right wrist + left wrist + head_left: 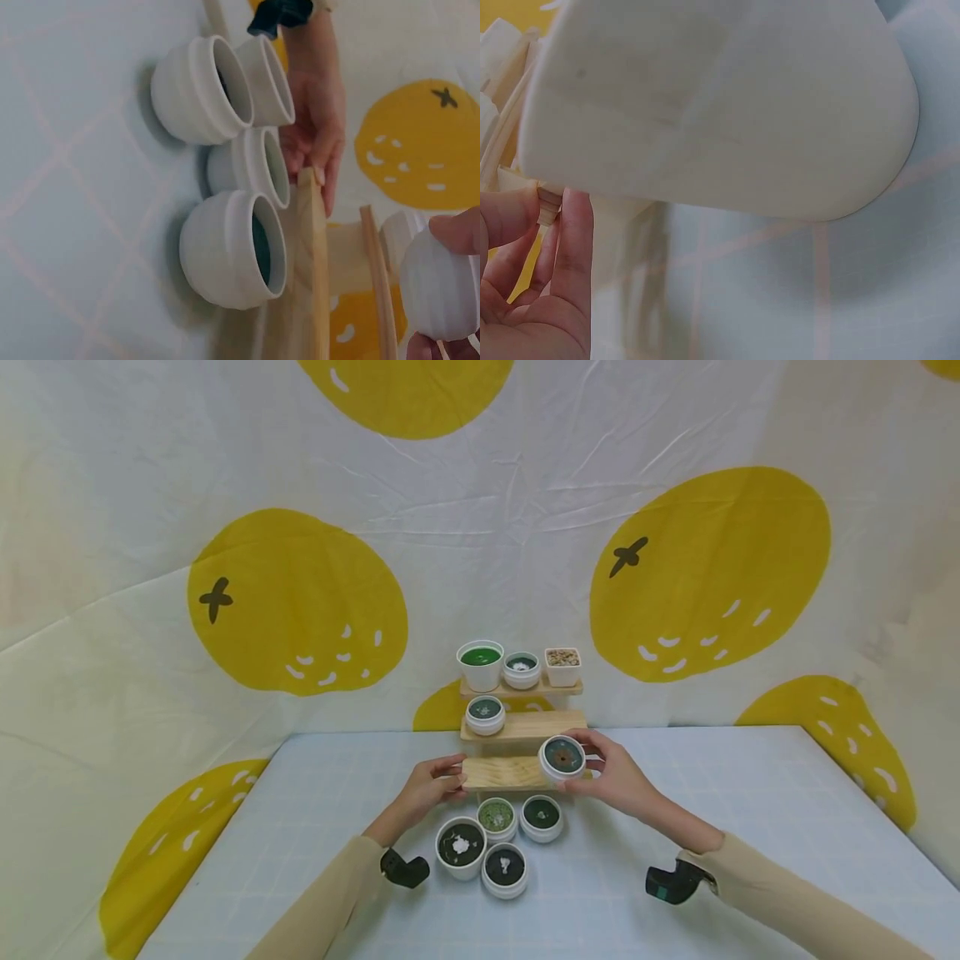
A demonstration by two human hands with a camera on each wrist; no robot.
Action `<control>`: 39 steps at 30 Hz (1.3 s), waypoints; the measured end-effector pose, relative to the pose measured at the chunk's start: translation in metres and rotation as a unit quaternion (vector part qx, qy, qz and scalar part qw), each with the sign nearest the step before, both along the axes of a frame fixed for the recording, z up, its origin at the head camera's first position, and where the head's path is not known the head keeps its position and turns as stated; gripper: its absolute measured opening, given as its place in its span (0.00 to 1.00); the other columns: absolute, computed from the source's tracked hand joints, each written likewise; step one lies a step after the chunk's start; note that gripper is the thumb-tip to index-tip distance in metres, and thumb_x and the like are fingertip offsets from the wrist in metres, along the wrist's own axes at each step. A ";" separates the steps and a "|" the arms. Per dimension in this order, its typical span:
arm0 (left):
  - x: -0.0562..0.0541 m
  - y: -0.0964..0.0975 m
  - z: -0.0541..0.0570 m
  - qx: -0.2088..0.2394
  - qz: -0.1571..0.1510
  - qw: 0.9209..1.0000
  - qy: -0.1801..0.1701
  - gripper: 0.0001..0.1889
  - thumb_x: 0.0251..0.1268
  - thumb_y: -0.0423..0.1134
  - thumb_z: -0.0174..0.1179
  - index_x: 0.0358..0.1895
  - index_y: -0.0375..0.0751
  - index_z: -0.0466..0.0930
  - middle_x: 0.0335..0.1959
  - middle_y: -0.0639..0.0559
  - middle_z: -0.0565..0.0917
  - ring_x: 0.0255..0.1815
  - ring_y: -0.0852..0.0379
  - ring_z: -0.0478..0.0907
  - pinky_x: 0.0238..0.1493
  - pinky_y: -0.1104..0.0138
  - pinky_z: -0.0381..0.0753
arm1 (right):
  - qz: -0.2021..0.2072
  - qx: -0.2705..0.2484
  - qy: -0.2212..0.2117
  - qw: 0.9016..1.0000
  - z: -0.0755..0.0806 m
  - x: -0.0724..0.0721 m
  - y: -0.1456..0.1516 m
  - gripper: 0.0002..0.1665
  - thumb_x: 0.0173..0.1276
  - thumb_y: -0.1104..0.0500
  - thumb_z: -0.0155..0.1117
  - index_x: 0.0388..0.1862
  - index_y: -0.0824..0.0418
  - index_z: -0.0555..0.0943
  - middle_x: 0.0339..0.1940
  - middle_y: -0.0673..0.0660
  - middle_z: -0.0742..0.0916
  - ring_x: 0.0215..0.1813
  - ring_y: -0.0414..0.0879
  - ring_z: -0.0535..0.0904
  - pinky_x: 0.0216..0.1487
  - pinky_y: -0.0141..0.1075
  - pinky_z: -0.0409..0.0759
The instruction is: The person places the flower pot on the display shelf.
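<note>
A small wooden tiered shelf (498, 772) stands at the back of the table. My left hand (430, 788) pinches the left end of its lowest board between thumb and fingers, as the left wrist view (540, 277) also shows. In my right hand (617, 777) is a round white pot (562, 758) with a dark top and a brown centre, over the right end of that board; whether it touches the wood I cannot tell. On the middle board sits one white pot (485, 716). The top board carries a green-filled pot (480, 665), a round pot (521, 669) and a square pebble-filled pot (563, 667).
Before the shelf, several white pots cluster on the pale checked tablecloth (600, 902): one light green (496, 819), one dark green (542, 818), and two dark with white centres, a larger (461, 848) and a smaller (505, 870). A fruit-print cloth (517, 568) hangs behind.
</note>
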State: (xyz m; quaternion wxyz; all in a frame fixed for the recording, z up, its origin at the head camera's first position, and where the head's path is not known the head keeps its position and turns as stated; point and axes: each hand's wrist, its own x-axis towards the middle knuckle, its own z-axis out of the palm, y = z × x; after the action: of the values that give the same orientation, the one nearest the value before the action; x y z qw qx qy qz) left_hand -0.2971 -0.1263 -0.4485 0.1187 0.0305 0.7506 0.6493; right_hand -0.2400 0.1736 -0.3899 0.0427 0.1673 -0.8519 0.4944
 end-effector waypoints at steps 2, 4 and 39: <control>0.001 0.000 0.001 -0.001 0.001 1.000 0.002 0.23 0.65 0.25 0.56 0.64 0.31 0.71 0.49 0.37 0.78 0.32 0.61 0.80 0.38 0.68 0.88 | -0.003 0.003 0.016 1.000 0.001 -0.004 -0.002 0.40 0.50 0.62 0.77 0.62 0.64 0.71 0.57 0.62 0.79 0.57 0.55 0.76 0.60 0.47 0.81; 0.001 -0.001 0.001 -0.002 0.001 1.000 0.003 0.23 0.65 0.25 0.56 0.64 0.31 0.71 0.49 0.37 0.78 0.32 0.61 0.80 0.38 0.68 0.88 | -0.006 0.010 0.031 0.999 0.002 -0.008 -0.004 0.40 0.49 0.63 0.77 0.62 0.63 0.71 0.56 0.61 0.80 0.57 0.54 0.76 0.60 0.48 0.80; 0.002 0.001 0.002 -0.002 0.004 1.000 0.000 0.23 0.65 0.26 0.56 0.64 0.31 0.72 0.49 0.37 0.78 0.32 0.61 0.80 0.39 0.67 0.88 | -0.044 -0.023 0.017 0.999 0.005 -0.057 -0.025 0.41 0.51 0.64 0.76 0.64 0.64 0.70 0.59 0.65 0.79 0.56 0.57 0.78 0.60 0.50 0.80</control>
State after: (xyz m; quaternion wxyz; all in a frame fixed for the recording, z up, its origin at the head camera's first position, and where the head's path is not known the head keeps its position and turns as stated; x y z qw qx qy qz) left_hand -0.2956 -0.1254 -0.4467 0.1163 0.0266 0.7521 0.6481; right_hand -0.2969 0.1488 -0.3845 0.0822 0.1373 -0.8462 0.5082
